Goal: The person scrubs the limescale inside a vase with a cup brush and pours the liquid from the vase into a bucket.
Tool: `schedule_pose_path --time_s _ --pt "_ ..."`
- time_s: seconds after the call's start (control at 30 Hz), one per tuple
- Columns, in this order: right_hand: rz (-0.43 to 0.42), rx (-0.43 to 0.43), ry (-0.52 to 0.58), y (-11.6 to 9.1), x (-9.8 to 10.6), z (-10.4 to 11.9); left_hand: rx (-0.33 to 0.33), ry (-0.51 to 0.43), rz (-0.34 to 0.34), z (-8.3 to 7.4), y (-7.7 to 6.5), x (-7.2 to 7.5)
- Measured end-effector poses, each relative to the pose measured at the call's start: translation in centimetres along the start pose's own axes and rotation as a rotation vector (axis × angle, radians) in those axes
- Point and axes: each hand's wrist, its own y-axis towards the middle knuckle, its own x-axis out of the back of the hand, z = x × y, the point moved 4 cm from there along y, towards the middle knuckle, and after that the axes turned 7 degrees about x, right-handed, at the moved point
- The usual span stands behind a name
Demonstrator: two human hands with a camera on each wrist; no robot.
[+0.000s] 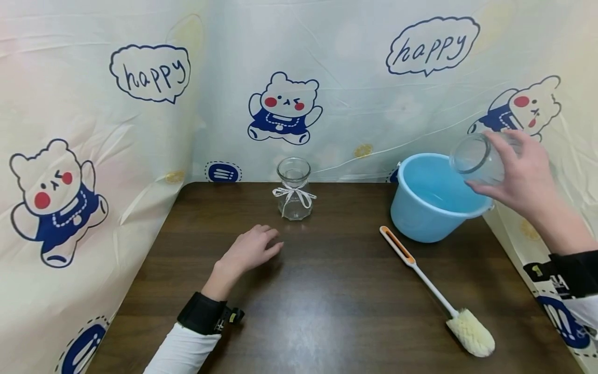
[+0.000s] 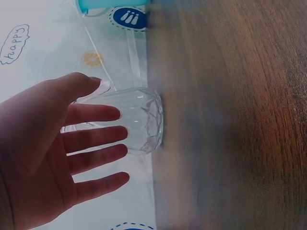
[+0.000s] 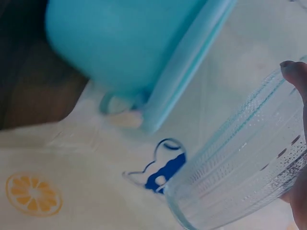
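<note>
My right hand (image 1: 528,174) grips a clear ribbed glass (image 3: 240,148), tipped on its side above the right rim of a light blue bucket (image 1: 416,218). Droplets cling to the glass wall in the right wrist view. Toward the middle, my left hand (image 1: 247,250) hovers low over the table with fingers spread and nothing in them. Just beyond it stands a glass vase (image 1: 295,206) with a white ribbon bow round its neck. In the left wrist view the fingers overlap this vase (image 2: 149,120).
A bottle brush (image 1: 432,285) with a white handle and pale sponge head lies in front of the bucket. The dark wooden table (image 1: 317,322) ends at a printed cloth (image 1: 355,104) hanging behind and at both sides.
</note>
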Motion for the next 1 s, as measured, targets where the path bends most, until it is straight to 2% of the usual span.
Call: schedule_pose_path --time_s 0.13,0.23,0.43,0.57,0.7,0.83,1.0 --pt "-0.074 -0.115 0.134 -0.2 1.0 1.7 0.001 0.018 -0.019 0.0 0.0 0.1" --pt "-0.146 -0.151 0.218 -0.2 1.8 3.1 0.0 0.021 -0.028 -0.1 -0.1 0.3" --pt "-0.264 -0.116 0.347 0.7 3.6 6.5 -0.001 0.012 -0.045 -0.2 -0.2 0.6" --pt "-0.267 -0.148 0.44 0.9 4.3 8.9 -0.001 0.007 -0.051 -0.2 -0.2 0.7" --pt "-0.25 -0.173 0.546 1.0 4.2 10.8 0.001 0.007 -0.057 -0.2 -0.2 0.7" --pt "-0.219 -0.173 0.639 1.0 3.3 12.1 0.004 0.007 -0.061 -0.2 -0.3 0.7" --pt "-0.202 -0.188 0.727 0.5 1.3 13.2 0.002 0.014 -0.059 -0.3 -0.4 0.8"
